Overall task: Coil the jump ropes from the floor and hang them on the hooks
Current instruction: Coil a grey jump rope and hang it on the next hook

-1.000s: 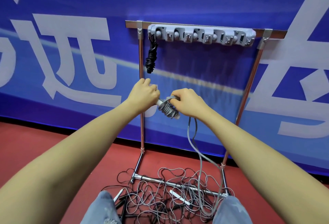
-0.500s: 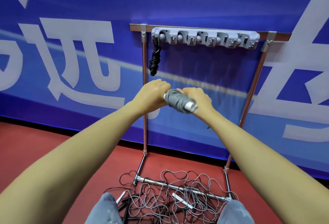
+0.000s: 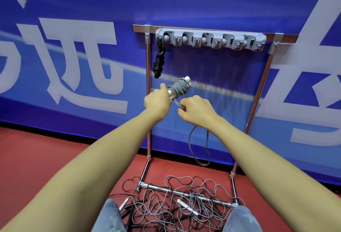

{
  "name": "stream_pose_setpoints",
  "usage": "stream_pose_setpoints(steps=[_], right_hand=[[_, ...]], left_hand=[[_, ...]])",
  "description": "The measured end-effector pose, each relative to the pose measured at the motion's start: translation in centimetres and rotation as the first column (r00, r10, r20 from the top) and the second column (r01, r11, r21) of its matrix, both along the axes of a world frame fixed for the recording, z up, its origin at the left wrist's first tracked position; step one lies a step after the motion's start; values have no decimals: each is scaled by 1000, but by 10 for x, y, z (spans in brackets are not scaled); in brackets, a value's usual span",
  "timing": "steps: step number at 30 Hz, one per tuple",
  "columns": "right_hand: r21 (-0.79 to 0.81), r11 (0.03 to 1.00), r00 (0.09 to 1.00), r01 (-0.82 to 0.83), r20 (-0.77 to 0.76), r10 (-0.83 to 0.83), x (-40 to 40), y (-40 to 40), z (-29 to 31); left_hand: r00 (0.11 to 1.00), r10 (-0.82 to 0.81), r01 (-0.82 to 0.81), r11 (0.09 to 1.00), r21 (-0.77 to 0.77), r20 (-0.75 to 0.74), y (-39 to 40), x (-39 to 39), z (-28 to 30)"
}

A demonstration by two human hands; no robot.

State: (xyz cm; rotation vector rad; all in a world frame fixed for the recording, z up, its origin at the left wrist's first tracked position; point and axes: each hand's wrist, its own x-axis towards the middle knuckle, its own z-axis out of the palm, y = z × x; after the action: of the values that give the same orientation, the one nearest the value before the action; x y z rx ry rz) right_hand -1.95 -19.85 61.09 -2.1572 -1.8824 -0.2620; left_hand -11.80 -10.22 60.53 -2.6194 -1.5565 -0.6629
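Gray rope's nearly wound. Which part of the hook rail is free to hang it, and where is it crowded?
The hook rail looks free from its second hook rightward to the right post. Its left end holds the coiled black rope, beside the left post. The floor tangle crowds the rack's base bar. The left hand grips the gray rope; the right hand pinches its tail.

black coiled rope (image 3: pixel 159 60) occupies leftmost hook; other hooks (image 3: pixel 217 40) free.

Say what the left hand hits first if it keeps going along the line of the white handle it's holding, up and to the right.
Probably nothing before the grey hook rail. The left hand aims the grey coiled rope up-right, into open space inside the metal rack. The hung black rope sits left of that line. Depth is unclear.
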Motion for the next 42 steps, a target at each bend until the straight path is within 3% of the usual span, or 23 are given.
stream_pose_setpoints(steps=[6,13,18,23,25,27,29,31,32,38,42], right_hand=[[90,996,969,-12,245,-11,-3,1,8],[119,980,973,163,145,-179,7,10,4],[79,980,982,182,40,-185,9,11,0],[55,973,968,224,-126,-216,14,12,-1],[54,974,963,221,-172,-209,18,10,-2],[54,969,954,239,-196,-225,20,7,-4],[68,964,942,258,-241,-236,20,4,-5],[104,963,941,249,-260,-215,18,3,-6],[117,965,950,233,-241,-200,16,2,-6],[100,980,980,173,-121,-160,13,0,-4],[12,993,974,117,-198,-112,7,1,-6]], left_hand=[[918,-17,83,985,150,-395,7,-8,4],[764,-179,349,923,164,-620,11,-14,3],[604,-275,666,689,285,-748,10,-19,5],[561,-448,822,402,403,-697,12,-25,-4],[610,-562,792,432,431,-559,11,-24,-3],[687,-644,726,584,363,-337,5,-23,1],[816,-578,567,805,176,16,-5,-24,5],[791,-466,495,868,34,397,-14,-21,7],[772,-405,451,892,26,490,-17,-17,8],[908,-181,194,981,4,378,-17,-1,2],[969,-101,105,994,-7,226,-11,4,-8]])
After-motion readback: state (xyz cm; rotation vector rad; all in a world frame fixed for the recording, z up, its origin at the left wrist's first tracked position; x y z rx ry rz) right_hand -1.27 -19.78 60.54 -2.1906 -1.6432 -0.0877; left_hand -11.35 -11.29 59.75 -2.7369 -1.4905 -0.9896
